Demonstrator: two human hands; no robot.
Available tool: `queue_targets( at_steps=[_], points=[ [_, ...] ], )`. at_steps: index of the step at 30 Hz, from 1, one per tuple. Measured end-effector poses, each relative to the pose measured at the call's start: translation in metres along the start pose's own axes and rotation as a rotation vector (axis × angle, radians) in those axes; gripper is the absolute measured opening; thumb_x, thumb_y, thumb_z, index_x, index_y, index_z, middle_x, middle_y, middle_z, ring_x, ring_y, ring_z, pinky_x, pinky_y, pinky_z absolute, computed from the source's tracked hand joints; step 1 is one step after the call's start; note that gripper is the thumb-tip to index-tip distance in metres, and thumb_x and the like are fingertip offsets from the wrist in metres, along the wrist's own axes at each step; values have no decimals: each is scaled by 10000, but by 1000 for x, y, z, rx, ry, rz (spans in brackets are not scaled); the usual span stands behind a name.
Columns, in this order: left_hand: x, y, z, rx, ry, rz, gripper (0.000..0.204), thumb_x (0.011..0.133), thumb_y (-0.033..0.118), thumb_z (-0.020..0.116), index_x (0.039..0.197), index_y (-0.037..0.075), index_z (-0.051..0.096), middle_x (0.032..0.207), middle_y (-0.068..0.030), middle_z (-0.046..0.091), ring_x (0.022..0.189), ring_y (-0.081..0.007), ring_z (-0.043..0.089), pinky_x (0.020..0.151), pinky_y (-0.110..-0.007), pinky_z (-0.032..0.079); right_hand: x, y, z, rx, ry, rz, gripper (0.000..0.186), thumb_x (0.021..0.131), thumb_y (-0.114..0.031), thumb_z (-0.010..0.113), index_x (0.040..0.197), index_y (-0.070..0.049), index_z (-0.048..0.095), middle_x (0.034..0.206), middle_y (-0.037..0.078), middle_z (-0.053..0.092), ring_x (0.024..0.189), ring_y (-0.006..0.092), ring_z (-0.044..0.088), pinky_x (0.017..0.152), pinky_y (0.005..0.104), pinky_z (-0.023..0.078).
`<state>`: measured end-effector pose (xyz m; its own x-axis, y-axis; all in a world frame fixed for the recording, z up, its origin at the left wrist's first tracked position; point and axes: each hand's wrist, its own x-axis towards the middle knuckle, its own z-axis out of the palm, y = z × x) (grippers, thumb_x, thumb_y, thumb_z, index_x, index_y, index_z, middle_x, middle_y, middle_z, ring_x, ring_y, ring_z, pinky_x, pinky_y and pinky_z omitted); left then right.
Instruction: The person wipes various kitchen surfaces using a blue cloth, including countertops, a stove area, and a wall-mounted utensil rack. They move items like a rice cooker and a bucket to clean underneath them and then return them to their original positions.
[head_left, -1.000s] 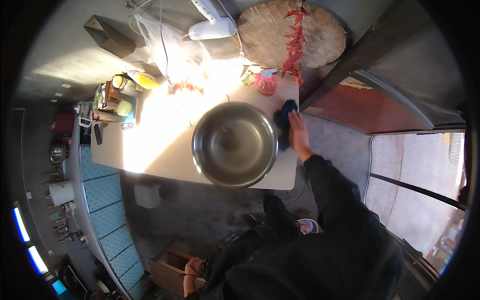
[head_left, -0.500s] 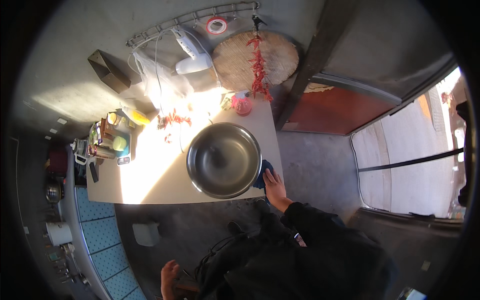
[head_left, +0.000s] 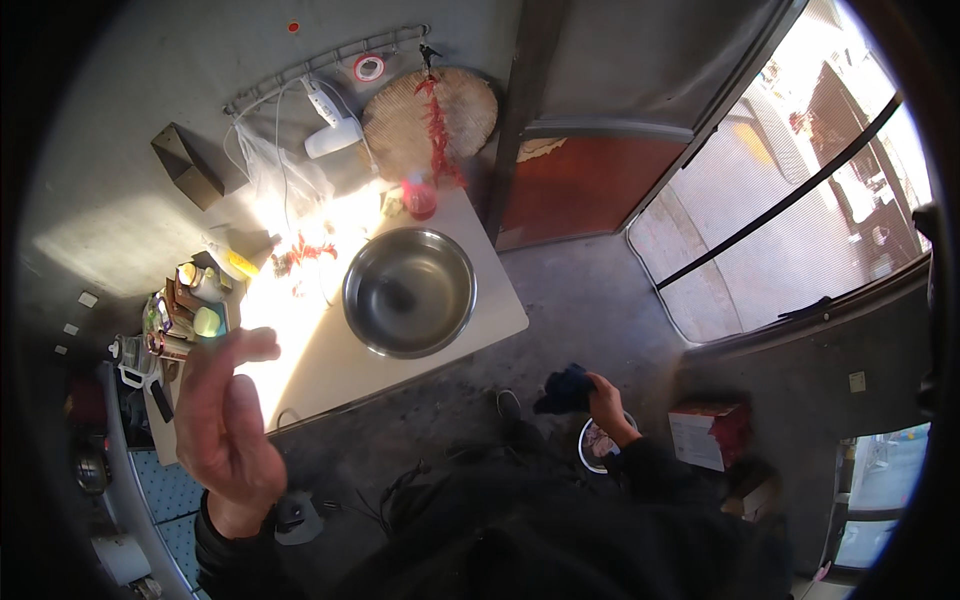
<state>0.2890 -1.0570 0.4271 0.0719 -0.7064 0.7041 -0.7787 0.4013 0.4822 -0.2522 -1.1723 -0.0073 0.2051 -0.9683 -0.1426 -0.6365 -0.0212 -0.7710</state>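
My right hand [head_left: 607, 405] grips a bunched dark blue cloth [head_left: 565, 390], held in the air to the right of the table's near edge. Raised close to the camera on the left is my left hand [head_left: 232, 435], its fingers loosely curved and apart, holding nothing. A large round steel basin [head_left: 410, 292] stands on the pale table [head_left: 480, 320]. It lies between my two hands but farther off, and neither one touches it.
Chilies [head_left: 303, 254] and a pink container [head_left: 419, 198] sit behind the basin. Jars [head_left: 207, 285] crowd the table's left end. A hair dryer [head_left: 333, 137] hangs on the wall. Below my right hand, a round bowl [head_left: 598, 445] and a box [head_left: 708, 432] stand on the floor.
My right hand has lifted the cloth off the table beside the basin and carried it right, toward me. My left hand has risen from low down. The view has turned rightward.
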Motion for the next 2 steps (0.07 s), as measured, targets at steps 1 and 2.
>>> queue_targets(
  at_steps=[1, 2],
  points=[
    [20, 22, 12, -96, -2, 90, 295, 1098, 71, 572, 1369, 10, 672, 1173, -170, 776, 1016, -307, 753, 897, -361, 588, -17, 57, 1, 228, 102, 28, 432, 910, 51, 603, 1307, -59, 734, 1282, 257, 743, 1234, 428, 718, 1088, 481, 548],
    [32, 45, 25, -413, -23, 109, 368, 1124, 101, 528, 1467, -15, 596, 1266, -187, 736, 1133, -348, 706, 1061, -494, 545, -17, 59, 7, 238, 95, 17, 432, 910, 51, 603, 1307, -59, 734, 1282, 257, 743, 1234, 428, 718, 1088, 481, 548]
  ],
)
